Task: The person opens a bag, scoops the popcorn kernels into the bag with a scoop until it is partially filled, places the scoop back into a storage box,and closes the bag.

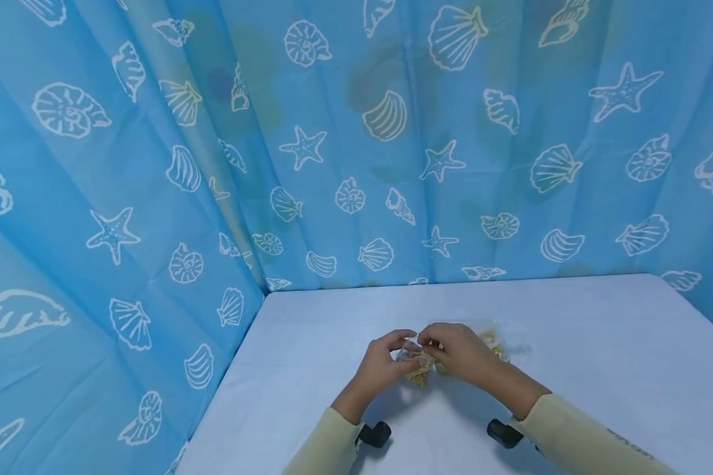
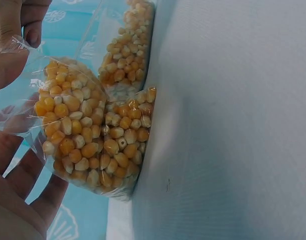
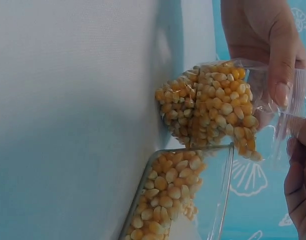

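Note:
A clear plastic bag of corn kernels (image 2: 73,125) stands low at the tabletop, its kernels bulging on both sides of a dark crease. My left hand (image 1: 383,363) holds the bag from the left, its thumb pressed to the clear upper part in the right wrist view. At the bag's top edge, my right hand (image 1: 460,353) pinches the clear plastic between thumb and fingertips. Just right of the bag lies a clear, hard-walled container (image 3: 225,185) with more corn kernels (image 3: 168,195) inside, partly behind my right hand in the head view.
A white-covered table (image 1: 594,369) spreads under both hands. Blue curtains (image 1: 356,158) printed with shells and starfish hang along its back and left edges. Black wrist mounts (image 1: 375,434) sit at both pale sleeves, close above the tabletop.

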Tool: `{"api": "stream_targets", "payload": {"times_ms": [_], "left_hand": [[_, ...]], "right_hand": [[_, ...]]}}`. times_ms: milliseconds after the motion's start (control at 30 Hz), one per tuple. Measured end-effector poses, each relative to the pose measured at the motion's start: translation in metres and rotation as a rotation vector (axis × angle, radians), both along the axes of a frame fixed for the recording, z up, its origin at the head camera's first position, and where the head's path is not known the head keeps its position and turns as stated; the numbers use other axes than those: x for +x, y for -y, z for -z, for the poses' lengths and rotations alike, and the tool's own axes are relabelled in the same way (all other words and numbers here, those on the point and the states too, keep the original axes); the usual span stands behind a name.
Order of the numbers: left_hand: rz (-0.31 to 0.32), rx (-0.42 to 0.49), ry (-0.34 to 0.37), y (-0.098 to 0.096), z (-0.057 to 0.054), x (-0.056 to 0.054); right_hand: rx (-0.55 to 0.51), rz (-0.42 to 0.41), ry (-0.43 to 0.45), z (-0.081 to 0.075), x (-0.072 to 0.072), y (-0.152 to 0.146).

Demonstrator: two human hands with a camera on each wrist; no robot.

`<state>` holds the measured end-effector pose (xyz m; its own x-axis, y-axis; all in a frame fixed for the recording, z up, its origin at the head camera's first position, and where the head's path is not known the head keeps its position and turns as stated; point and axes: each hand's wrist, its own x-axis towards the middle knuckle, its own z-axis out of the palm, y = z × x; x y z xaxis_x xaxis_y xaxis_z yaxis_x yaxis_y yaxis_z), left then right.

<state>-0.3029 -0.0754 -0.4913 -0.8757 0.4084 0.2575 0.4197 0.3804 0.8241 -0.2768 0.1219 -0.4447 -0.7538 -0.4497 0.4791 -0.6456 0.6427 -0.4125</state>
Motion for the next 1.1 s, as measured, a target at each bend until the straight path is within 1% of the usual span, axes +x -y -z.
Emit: {"api": "stream_targets", "payload": {"times_ms": [100, 200, 333, 467, 533, 667, 800, 967, 1033, 1100], "left_hand": [[0.004, 0.003, -0.003, -0.001, -0.002, 0.0], [0.004, -0.001, -0.005, -0.002, -0.003, 0.001], [0.01, -0.001, 0.019, -0.001, -0.005, 0.001], [0.034, 0.004, 0.042, 0.001, -0.004, 0.002], [0.053, -0.002, 0.042, 0.002, -0.003, 0.001], [0.085, -0.011, 0.036, 0.002, -0.003, 0.001], [0.074, -0.023, 0.022, 0.003, -0.003, 0.001], [0.044, -0.043, -0.015, 0.002, 0.0, 0.0], [0.047, -0.037, -0.036, 0.002, 0.0, 0.0], [0.059, -0.027, -0.055, 0.002, 0.0, 0.0]], "right_hand": [[-0.001, 0.02, -0.013, 0.0, 0.001, -0.001], [-0.007, 0.062, -0.037, -0.001, 0.003, -0.003], [-0.024, 0.101, -0.034, 0.001, 0.007, -0.009], [-0.017, 0.113, 0.013, 0.004, 0.012, -0.014], [-0.003, 0.106, 0.05, 0.005, 0.015, -0.016], [0.057, 0.053, 0.118, 0.006, 0.02, -0.02], [0.123, 0.006, 0.169, 0.008, 0.024, -0.021], [0.207, 0.015, 0.268, 0.009, 0.029, -0.02], [0.232, 0.023, 0.285, 0.009, 0.03, -0.019], [0.248, 0.032, 0.283, 0.008, 0.031, -0.018]]}}
